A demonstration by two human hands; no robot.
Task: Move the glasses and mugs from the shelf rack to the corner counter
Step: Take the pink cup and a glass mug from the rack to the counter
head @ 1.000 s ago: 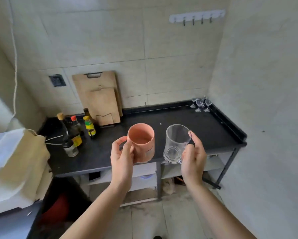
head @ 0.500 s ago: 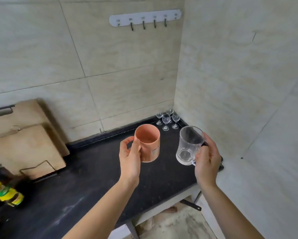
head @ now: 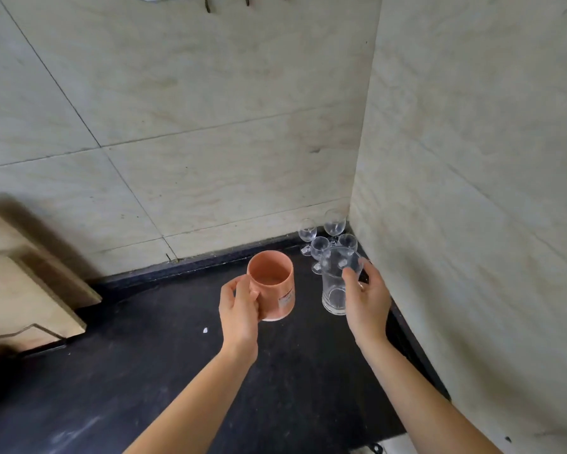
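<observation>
Fingers: your left hand [head: 239, 304] is wrapped round the handle side of the pink mug [head: 272, 285]; your right hand [head: 365, 298] grips the glass mug [head: 336, 283] from its right side, thumb near the rim.
Change: a second ago you stood back from the worktop [head: 144, 371] with both mugs held out in front of it; now you are close in, both mugs over its far right corner and upright.
Height: both bases look close to the worktop; whether they touch, I cannot tell.
Corner: four stemmed glasses [head: 321, 237] stand against the walls, just behind the glass mug.
Meaning: carry looks finished, set-down is the step in hand.
Risk: glass mug sits very near the closest stemmed glass; lower it straight, don't push it back.
Left side: cutting boards [head: 19, 283] lean on the wall, well apart.
</observation>
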